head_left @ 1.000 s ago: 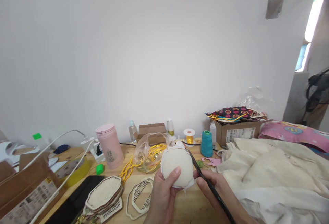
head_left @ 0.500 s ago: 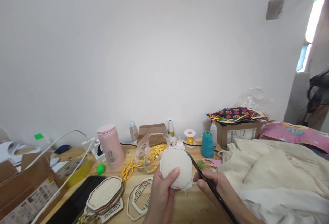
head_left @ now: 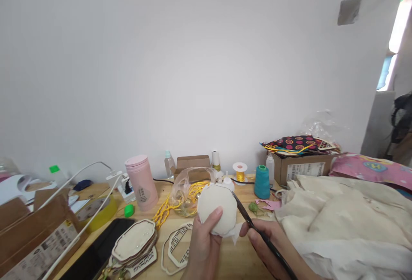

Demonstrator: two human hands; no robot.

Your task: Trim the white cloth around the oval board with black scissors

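**Both hands full at a very messy bench**

So I'm sitting at a pale wooden table (head_left: 236, 263), and my landmark here is the teal cone of thread (head_left: 262, 182). The round cream fabric-covered pad (head_left: 217, 207) is sitting up in the air, left of the cone and nearer to me. My left hand (head_left: 206, 239) is gripping it from below, thumb pressing flat on its face.

My right hand (head_left: 264, 235) is gripping a long slim black tool (head_left: 278, 256) like a pen, in front of the cone, fingers wrapped round the shaft. The thin tip is pointing at the pad's upper edge, on the side towards the cone; can't tell if it's actually touching. A loose white scrap (head_left: 234, 233) is dangling off the pad's lower edge, just beside my right fingertips.

Other clutter: a white spool of yellow thread (head_left: 240, 176) is standing left of the cone, and a pink lidded tumbler (head_left: 142, 184) is standing much further left. A stack of cream scalloped plaques (head_left: 134, 240) is lying well left of the cone, nearer to me. Crumpled cream fabric (head_left: 341, 220) is spreading out to the cone's right.
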